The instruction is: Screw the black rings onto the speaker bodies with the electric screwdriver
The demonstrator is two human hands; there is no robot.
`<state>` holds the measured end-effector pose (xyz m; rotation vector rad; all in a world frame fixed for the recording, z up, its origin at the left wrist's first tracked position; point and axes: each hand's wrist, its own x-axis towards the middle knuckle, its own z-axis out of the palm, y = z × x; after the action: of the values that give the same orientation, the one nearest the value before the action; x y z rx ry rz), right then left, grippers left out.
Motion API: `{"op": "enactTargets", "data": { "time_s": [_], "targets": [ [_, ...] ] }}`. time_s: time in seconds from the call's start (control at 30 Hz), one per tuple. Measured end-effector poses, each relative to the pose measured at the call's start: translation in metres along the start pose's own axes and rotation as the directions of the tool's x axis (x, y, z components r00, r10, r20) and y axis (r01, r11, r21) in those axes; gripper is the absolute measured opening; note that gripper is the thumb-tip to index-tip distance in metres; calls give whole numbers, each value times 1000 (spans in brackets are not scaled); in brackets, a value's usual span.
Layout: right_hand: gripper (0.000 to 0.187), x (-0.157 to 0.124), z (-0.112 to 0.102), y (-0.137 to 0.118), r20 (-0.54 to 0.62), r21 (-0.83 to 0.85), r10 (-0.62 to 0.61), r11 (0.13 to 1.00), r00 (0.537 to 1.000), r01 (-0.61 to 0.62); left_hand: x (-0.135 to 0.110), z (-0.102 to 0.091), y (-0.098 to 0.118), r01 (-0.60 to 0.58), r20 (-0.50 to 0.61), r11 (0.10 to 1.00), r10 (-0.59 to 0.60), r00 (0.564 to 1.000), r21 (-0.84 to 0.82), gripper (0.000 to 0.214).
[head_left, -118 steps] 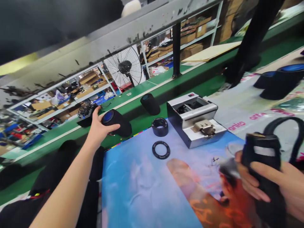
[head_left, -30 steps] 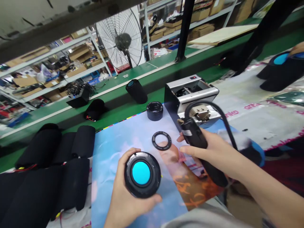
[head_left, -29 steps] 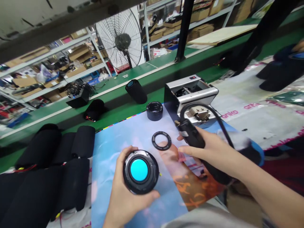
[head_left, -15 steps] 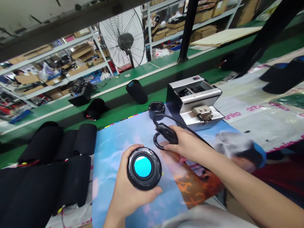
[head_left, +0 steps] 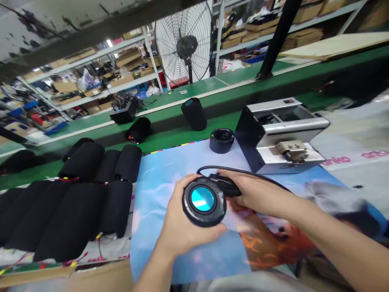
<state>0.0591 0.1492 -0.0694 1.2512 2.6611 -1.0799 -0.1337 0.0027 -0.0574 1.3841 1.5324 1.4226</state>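
My left hand [head_left: 180, 231] is wrapped round a black cylindrical speaker [head_left: 188, 211], its end facing up with a shiny blue disc in the centre. The glossy black rim round the disc looks smeared. My right hand [head_left: 258, 192] grips a black corded handheld tool [head_left: 228, 185], whose cable loops above the fingers and back over the wrist. The tool's front lies behind the speaker's upper right edge, so its tip is hidden; whether they touch I cannot tell. Beyond the hands, a stack of black rings [head_left: 222, 142] sits on the blue printed sheet [head_left: 158, 194].
A silver metal machine [head_left: 282, 134] stands at the back right. Several black fabric-covered cylinders [head_left: 69, 219] with loose wires lie on the left. One black cylinder [head_left: 194, 114] stands on the green bench [head_left: 170, 136]. A large fan [head_left: 185, 46] and shelves are behind.
The speaker and the tool have come together, with the tool's front now behind the speaker. A black ring seen beside my right fingers is now hidden. The camera view has shifted left.
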Motion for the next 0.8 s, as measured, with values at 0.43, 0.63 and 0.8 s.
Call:
{"op": "enactTargets", "data": {
  "time_s": [0.43,0.63,0.8],
  "targets": [
    [45,6,49,16,-267,6,65,998,962,-65,-7,-21,-8,68,-93,996,-62,994,62,100],
    [65,0,34,19,-216,45,23,999,976,-13,-1,-5,-4,-14,-121,1000,13,993,-14,87],
    [36,0,27,15,-232,125,60,992,971,-32,7,11,-5,-19,-10,998,19,1000,-59,89]
  ]
}}
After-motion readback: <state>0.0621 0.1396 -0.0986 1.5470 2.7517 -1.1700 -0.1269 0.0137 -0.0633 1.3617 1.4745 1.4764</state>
